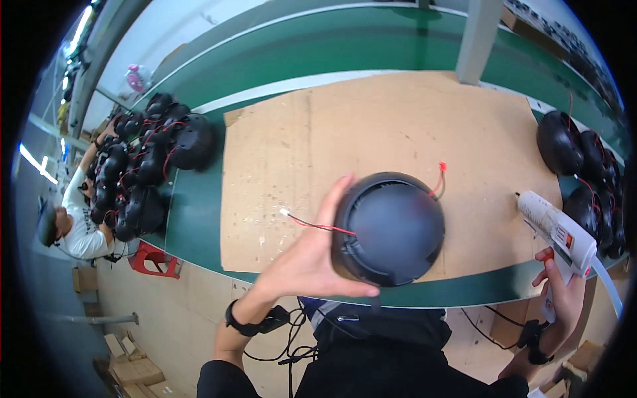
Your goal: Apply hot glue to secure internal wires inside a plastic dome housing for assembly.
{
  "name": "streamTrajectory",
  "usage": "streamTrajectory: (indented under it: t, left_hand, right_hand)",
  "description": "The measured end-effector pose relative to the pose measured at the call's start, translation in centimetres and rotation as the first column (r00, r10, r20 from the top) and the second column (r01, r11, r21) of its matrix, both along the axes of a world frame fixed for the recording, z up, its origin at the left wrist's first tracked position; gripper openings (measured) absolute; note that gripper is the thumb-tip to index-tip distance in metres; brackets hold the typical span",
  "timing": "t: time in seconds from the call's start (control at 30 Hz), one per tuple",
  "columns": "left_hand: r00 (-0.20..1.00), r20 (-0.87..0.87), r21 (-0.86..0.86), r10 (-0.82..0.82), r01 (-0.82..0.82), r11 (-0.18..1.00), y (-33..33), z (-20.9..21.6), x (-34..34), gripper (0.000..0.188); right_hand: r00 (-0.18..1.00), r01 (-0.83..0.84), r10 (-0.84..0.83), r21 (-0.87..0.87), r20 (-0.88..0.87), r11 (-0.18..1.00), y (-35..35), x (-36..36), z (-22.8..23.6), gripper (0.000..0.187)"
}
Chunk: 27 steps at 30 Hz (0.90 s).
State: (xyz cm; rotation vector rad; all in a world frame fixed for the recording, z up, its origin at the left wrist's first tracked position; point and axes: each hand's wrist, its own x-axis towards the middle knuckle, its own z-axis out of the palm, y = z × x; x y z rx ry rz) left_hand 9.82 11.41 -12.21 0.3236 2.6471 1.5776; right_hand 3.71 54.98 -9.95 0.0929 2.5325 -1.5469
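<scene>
- Along the lower edge, a soft dark strap with a black wristband (255, 322) is circling the left wrist, and another black band (533, 338) is circling the right one.
- The left hand (302, 265) is clamping the side of a black housing (395, 232), thumb spreading along its near side, fingers curling behind.
- This round, domed housing, looking like smooth matt plastic inside a raised rim, is sitting over the near middle part of a cardboard sheet (371, 126); whether it is touching the sheet, one cannot tell.
- From its left side, thin red and black wires (322, 227) are running out to a small white connector (284, 212); at its upper right, a short lead is ending in a red connector (442, 166).
- The right hand (564, 288) is closing around the handle of a glossy white glue gun (557, 229), whose dark nozzle is pointing left; a pale, translucent rod (609, 290) is trailing behind.
- Flat, tan and speckled, the sheet is covering much of the smooth green table (196, 219).
- More rounded black housings (559, 142) are crowding the right end; a larger wired heap (191, 141) is filling the left.
- Farther off, a red plastic stool (156, 260) is standing below, and a white-shirted co-worker (86, 229) is reaching toward the heap.
</scene>
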Motion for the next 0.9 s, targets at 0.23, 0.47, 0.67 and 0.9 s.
streamTrajectory:
  t: [0.23,0.47,0.67,0.9]
  left_hand:
    - [0.99,-0.128,0.095,0.061,-0.049,0.994,1.4,-0.3,-0.2,0.129]
    - [0.95,-0.191,0.085,0.246,-0.233,0.969,-1.5,-1.9,2.3,0.134]
    - [0.913,-0.213,0.274,0.348,-0.286,0.918,-0.5,-2.3,4.8,0.137]
    - [0.882,-0.212,0.353,0.421,-0.332,0.875,-1.5,-2.6,7.0,0.134]
  right_hand:
    - [0.983,-0.037,-0.016,-0.286,-0.181,0.957,-1.1,-0.8,-4.5,0.033]
    - [0.791,-0.056,0.232,0.311,-0.566,0.949,-3.2,-4.2,-4.1,0.024]
    - [0.791,0.079,0.38,0.696,-0.48,0.714,-6.6,-4.2,-3.3,0.047]
    - [0.798,-0.019,0.372,0.598,-0.474,0.801,-4.8,-2.4,-3.1,0.054]
